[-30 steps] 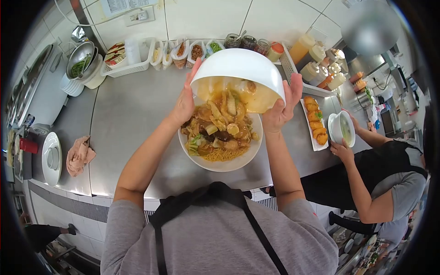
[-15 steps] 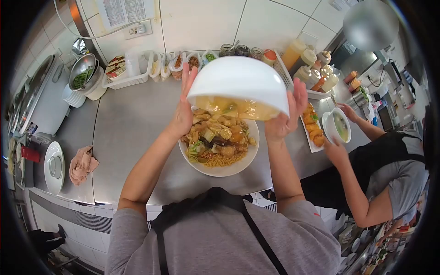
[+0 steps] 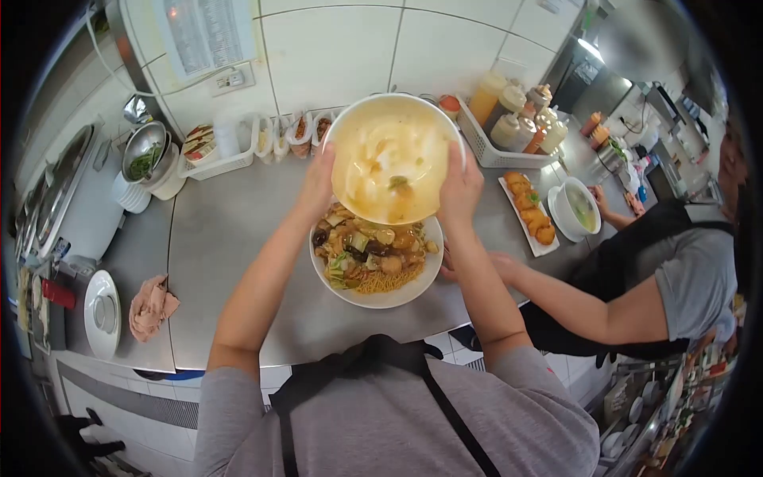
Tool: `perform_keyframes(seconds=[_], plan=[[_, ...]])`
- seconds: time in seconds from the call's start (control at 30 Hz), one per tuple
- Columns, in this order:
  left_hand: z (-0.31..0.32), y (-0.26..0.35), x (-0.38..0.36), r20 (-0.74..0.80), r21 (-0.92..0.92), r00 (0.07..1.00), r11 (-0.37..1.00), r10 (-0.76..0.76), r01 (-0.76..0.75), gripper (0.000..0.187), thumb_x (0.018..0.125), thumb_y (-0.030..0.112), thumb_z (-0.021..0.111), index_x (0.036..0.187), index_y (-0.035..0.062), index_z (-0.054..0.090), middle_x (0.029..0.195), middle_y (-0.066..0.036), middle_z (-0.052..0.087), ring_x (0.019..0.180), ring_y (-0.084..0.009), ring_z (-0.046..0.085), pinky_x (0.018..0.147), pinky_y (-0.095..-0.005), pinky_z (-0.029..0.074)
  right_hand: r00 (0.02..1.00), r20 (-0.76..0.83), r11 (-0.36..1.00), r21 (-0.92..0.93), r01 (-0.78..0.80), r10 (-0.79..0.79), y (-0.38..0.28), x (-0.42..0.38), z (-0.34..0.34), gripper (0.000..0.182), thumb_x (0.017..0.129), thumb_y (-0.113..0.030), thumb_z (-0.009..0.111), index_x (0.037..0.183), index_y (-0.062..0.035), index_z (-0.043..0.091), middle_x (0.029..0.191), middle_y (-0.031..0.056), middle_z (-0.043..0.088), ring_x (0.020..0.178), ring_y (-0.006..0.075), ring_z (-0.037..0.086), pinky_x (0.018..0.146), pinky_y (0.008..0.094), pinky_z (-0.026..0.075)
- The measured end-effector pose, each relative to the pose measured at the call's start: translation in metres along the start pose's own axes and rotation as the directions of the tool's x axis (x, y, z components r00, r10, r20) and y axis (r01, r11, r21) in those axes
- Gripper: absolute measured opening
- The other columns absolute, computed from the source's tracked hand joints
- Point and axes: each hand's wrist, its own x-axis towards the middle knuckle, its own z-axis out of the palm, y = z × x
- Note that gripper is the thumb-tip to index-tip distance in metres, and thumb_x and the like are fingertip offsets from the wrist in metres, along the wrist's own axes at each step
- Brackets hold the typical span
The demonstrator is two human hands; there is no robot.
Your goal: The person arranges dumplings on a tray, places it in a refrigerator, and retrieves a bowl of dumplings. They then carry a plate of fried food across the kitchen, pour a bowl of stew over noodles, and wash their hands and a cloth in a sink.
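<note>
Between both hands I hold a white bowl [image 3: 362, 159], tilted so that its inside faces me. Brown sauce and a small green scrap cling to its inner wall. My left hand [image 3: 319, 176] grips the left side of the bowl, and my right hand [image 3: 462, 189] grips the right side. Just below it, a round white plate [image 3: 372, 301] stands on the counter. Crispy noodles [image 3: 391, 280] lie on the plate under a saucy topping of vegetables and chunks [image 3: 369, 248]. The bowl hides the plate's far part.
A co-worker's hand [image 3: 450, 264] is at the plate's right edge. Right of it are fried pieces on an oblong plate [image 3: 540, 250] and a soup bowl [image 3: 568, 208]. Sauce bottles [image 3: 505, 131] stand behind in a basket. A cloth [image 3: 151, 308] and oval dish [image 3: 100, 338] lie left.
The bowl has turned from mouth-down over the food to showing its inside, now with only residue. The co-worker's near hand has moved from the soup bowl to the noodle plate's edge.
</note>
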Motion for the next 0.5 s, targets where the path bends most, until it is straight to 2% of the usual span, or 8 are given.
perform_keyframes(seconds=[0.07, 0.13, 0.23, 0.3, 0.33, 0.4, 0.43, 0.5], plan=[[-0.013, -0.029, 0.021, 0.033, 0.133, 0.996, 0.988, -0.084, 0.079, 0.057, 0.091, 0.04, 0.021, 0.115, -0.006, 0.043, 0.125, -0.022, 0.037, 0.117, -0.0293, 0.035, 0.096, -0.0333, 0.028, 0.957, 0.032, 0.947, 0.142, -0.289, 0.287, 0.002, 0.004, 0.006, 0.025, 0.087, -0.013, 0.047, 0.103, 0.0046, 0.055, 0.084, 0.0073, 0.062, 0.07, 0.0113, 0.056, 0.062, 0.0247, 0.045], [-0.013, -0.03, 0.045, 0.057, 0.438, 0.992, 0.896, -0.113, 0.077, 0.052, 0.09, 0.036, 0.03, 0.099, -0.009, 0.054, 0.11, -0.025, 0.05, 0.104, -0.0315, 0.048, 0.089, -0.0352, 0.035, 0.938, 0.013, 0.933, -0.112, -0.343, 0.346, 0.031, 0.01, -0.002, 0.023, 0.085, -0.012, 0.049, 0.1, 0.0031, 0.057, 0.082, 0.0089, 0.062, 0.069, 0.0128, 0.056, 0.061, 0.0266, 0.046], [-0.012, -0.009, 0.051, 0.019, 0.588, 1.0, 0.809, -0.013, -0.001, 0.046, 0.086, 0.033, 0.039, 0.093, -0.0092, 0.056, 0.096, -0.026, 0.056, 0.087, -0.0351, 0.056, 0.081, -0.0361, 0.041, 0.953, -0.134, 0.898, -0.319, -0.302, 0.273, 0.012, 0.005, -0.011, 0.021, 0.081, -0.014, 0.052, 0.093, 0.0005, 0.061, 0.078, 0.0094, 0.063, 0.069, 0.0158, 0.058, 0.062, 0.0278, 0.046], [-0.029, 0.001, 0.062, 0.088, 0.566, 0.995, 0.824, -0.054, -0.005, 0.046, 0.085, 0.033, 0.039, 0.092, -0.0091, 0.057, 0.092, -0.024, 0.057, 0.081, -0.0331, 0.058, 0.074, -0.0359, 0.044, 0.974, 0.138, 0.837, -0.541, -0.08, 0.182, -0.007, -0.002, -0.017, 0.022, 0.078, -0.019, 0.053, 0.089, -0.0022, 0.063, 0.074, 0.0083, 0.062, 0.071, 0.0203, 0.06, 0.054, 0.0282, 0.046], [-0.036, 0.008, 0.063, 0.12, 0.558, 0.987, 0.83, -0.109, 0.024, 0.046, 0.085, 0.033, 0.04, 0.09, -0.0089, 0.057, 0.088, -0.023, 0.059, 0.076, -0.0311, 0.06, 0.067, -0.0358, 0.047, 0.974, 0.122, 0.83, -0.549, -0.096, 0.193, -0.028, -0.009, -0.015, 0.022, 0.078, -0.019, 0.053, 0.089, -0.0022, 0.063, 0.074, 0.0083, 0.062, 0.071, 0.0203, 0.06, 0.054, 0.0282, 0.046], [-0.057, 0.023, 0.054, 0.177, 0.534, 0.978, 0.845, -0.112, 0.0, 0.045, 0.084, 0.033, 0.041, 0.089, -0.0089, 0.058, 0.08, -0.02, 0.06, 0.071, -0.0281, 0.06, 0.059, -0.034, 0.048, 0.842, 0.211, 0.795, -0.501, -0.342, 0.496, -0.068, -0.021, -0.003, 0.023, 0.074, -0.012, 0.047, 0.084, 0.0028, 0.061, 0.07, 0.0121, 0.062, 0.07, 0.027, 0.059, 0.047, 0.0319, 0.047], [-0.072, 0.032, 0.047, 0.213, 0.511, 0.971, 0.859, -0.11, -0.015, 0.044, 0.084, 0.032, 0.042, 0.087, -0.0089, 0.058, 0.073, -0.016, 0.06, 0.067, -0.025, 0.061, 0.051, -0.0323, 0.049, 0.829, 0.232, 0.795, -0.496, -0.35, 0.509, -0.077, -0.025, 0.004, 0.023, 0.074, -0.012, 0.047, 0.084, 0.0028, 0.061, 0.07, 0.0121, 0.062, 0.07, 0.027, 0.059, 0.047, 0.0319, 0.047], [-0.108, 0.047, 0.031, 0.326, 0.534, 0.925, 0.845, -0.196, -0.01, 0.044, 0.083, 0.032, 0.043, 0.088, -0.0091, 0.057, 0.072, -0.014, 0.059, 0.065, -0.0225, 0.06, 0.047, -0.0307, 0.048, 0.412, 0.336, 0.518, -0.693, -0.501, 0.847, -0.085, -0.035, 0.02, 0.023, 0.074, -0.014, 0.046, 0.082, 0.0023, 0.06, 0.067, 0.0104, 0.061, 0.061, 0.0223, 0.06, 0.037, 0.0285, 0.043]])
